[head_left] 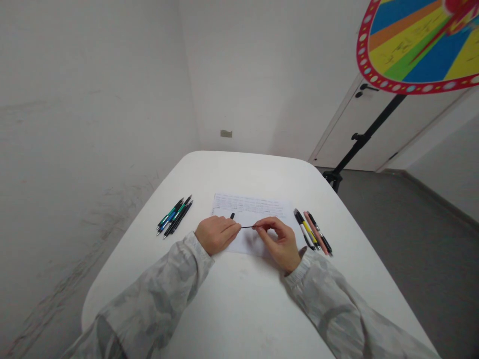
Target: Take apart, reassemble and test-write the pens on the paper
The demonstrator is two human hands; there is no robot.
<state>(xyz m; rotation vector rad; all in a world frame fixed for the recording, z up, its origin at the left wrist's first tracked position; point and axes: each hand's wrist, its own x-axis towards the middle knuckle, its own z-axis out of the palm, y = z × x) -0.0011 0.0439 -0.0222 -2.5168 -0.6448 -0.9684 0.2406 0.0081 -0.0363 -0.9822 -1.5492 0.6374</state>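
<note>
A thin dark refill (247, 227) spans the gap between my two hands, above a sheet of handwritten paper (247, 205). My left hand (218, 234) is closed round its left part, and a black pen end (232, 216) sticks up behind the fingers. The thumb and fingertips of my right hand (279, 243) pinch the refill's right end. What lies inside the left fingers is hidden.
Several pens (174, 218) lie in a group at the left of the white table (243, 309). More pens (313, 233) lie right of the paper. Beyond the table's right edge, a colourful wheel (419, 45) stands on a black tripod (362, 141).
</note>
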